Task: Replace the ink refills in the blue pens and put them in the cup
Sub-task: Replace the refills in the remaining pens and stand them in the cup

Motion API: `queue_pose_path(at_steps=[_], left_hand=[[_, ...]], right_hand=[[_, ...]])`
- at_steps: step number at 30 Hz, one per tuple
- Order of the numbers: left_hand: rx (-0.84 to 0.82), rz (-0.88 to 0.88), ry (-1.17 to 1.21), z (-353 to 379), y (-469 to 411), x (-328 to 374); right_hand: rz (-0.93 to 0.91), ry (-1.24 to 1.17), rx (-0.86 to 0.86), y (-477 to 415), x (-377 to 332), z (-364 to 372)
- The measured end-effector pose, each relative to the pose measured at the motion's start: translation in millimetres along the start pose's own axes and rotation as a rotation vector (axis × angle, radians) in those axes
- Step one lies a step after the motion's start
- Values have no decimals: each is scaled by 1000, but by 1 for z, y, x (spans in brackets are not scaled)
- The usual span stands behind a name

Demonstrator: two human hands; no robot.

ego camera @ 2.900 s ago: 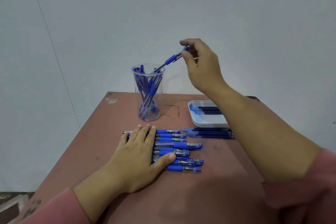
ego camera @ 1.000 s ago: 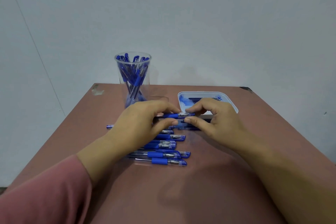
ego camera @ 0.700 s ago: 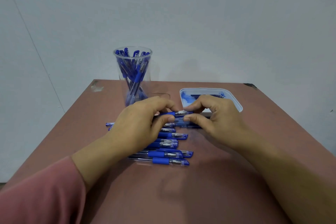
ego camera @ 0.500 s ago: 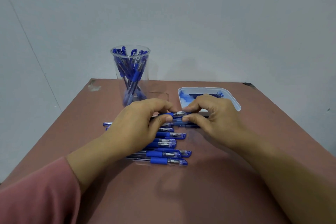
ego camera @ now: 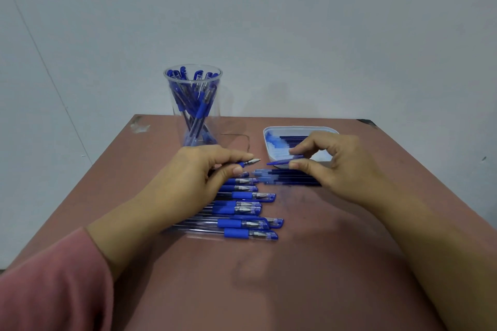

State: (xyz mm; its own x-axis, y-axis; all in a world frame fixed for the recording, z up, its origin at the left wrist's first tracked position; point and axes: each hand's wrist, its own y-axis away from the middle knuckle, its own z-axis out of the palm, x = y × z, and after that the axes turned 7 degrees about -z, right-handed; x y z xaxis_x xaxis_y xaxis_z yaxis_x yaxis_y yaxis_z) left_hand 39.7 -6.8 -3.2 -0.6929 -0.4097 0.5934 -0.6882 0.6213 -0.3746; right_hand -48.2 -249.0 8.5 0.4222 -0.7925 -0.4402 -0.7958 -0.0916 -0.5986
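Tall clear plastic cup [ego camera: 192, 105] at back left, packed with blue pens, just behind left hand [ego camera: 199, 177]. Left hand pinches blue-grip clear pen [ego camera: 248, 163]: long axis left-right, bare metal tip pointing right. Small gap, then blue pen cap [ego camera: 279, 162], pinched in right hand [ego camera: 338, 169], in line with tip. Dark blue refills [ego camera: 290, 179] lie on reddish-brown tabletop [ego camera: 295, 263] just under right hand, the nearer one.

Brown table [ego camera: 295, 277] — pens [ego camera: 243, 223], cup [ego camera: 193, 105], tray [ego camera: 269, 131], refills [ego camera: 290, 179]

Scuffed reddish-brown table [ego camera: 295, 277], white tray [ego camera: 298, 128] far right, plain grey wall [ego camera: 295, 35]
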Motion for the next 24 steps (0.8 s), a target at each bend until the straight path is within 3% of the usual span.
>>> queue_pose_path(at_steps=[4, 12, 14, 18, 24], left_hand=[[4, 36, -192, -3, -3, -5], [-33, 96, -190, -7, -3, -14], [-20, 101, -176, -6, -3, -13], [7, 117, -172, -5, -3, -11], [29, 178, -198, -2, -2, -10]], right_hand=[[119, 67, -230, 1, 8, -6], [204, 124, -526, 7, 10, -13], [167, 142, -462, 7, 10, -10], [97, -12, -161, 4, 2, 7], [61, -106, -111, 0, -14, 27]])
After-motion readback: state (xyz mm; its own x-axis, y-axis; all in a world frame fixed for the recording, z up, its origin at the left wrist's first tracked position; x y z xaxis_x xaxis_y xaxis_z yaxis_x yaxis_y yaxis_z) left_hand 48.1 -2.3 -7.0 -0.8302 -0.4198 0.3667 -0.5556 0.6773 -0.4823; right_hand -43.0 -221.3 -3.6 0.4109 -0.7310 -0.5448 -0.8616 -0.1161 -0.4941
